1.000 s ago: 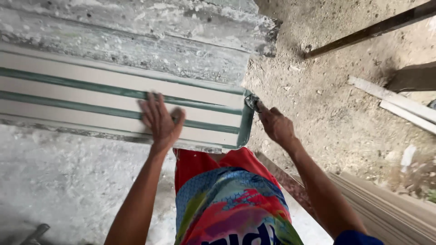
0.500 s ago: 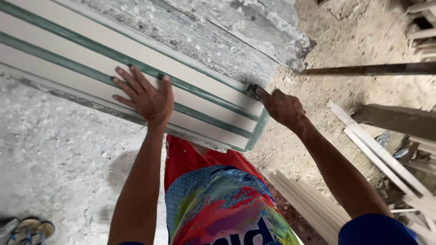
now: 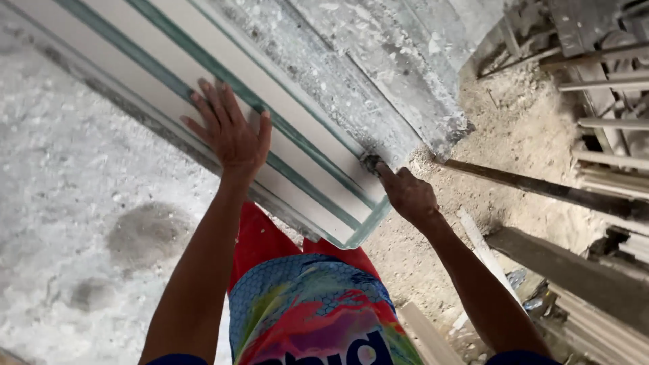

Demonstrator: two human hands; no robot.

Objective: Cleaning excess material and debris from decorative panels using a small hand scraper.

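Dusty floor (image 3: pixel 74 203), white moulding (image 3: pixel 203 101) running diagonally upper-left to lower-right, L hand (image 3: pixel 230 132) flat on it, R hand (image 3: pixel 405 192) at end

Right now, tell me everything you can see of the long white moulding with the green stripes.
The moulding is a long, pale cream-white strip, plaster-like, with two green bands along its length and a green-edged end at lower right. It runs diagonally from upper left and lies on a rough, dusty grey slab. Its face looks smooth and ridged lengthwise. The left hand presses flat on its middle, fingers spread. The right hand holds a small dark tool, too small to identify, at its upper edge near the end.
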